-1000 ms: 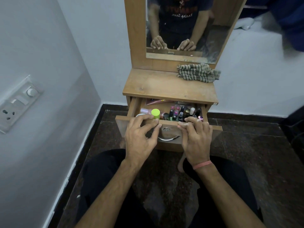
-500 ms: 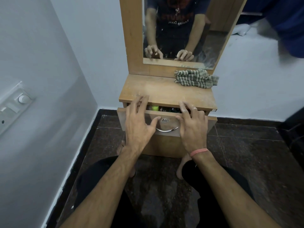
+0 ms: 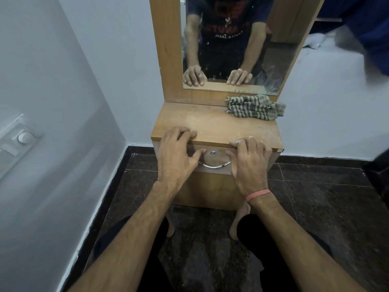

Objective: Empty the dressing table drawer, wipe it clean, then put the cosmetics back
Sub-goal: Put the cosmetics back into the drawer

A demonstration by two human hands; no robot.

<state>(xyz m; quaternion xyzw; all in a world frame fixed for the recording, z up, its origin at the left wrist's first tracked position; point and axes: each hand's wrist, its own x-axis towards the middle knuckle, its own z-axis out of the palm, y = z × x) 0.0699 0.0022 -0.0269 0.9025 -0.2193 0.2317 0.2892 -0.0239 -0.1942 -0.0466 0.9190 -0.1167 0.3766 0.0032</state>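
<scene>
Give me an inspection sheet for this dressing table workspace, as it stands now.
Surface: wooden tabletop, scuffed and dusty.
Job's things: drawer pushed shut; cosmetics not visible; striped cloth bunched at the back right of the top.
Clutter: nothing seen.
Hands: left hand and right hand on the drawer front, fingers resting over the tabletop's front edge; neither holds the metal handle.
Cables: nothing seen.
Surroundings: mirror above, wall switch plate at left, dark stone floor.

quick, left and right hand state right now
Left hand: open, fingertips resting on the dressing table top, holding nothing.
Right hand: open, fingers pressing the drawer front, holding nothing.
</scene>
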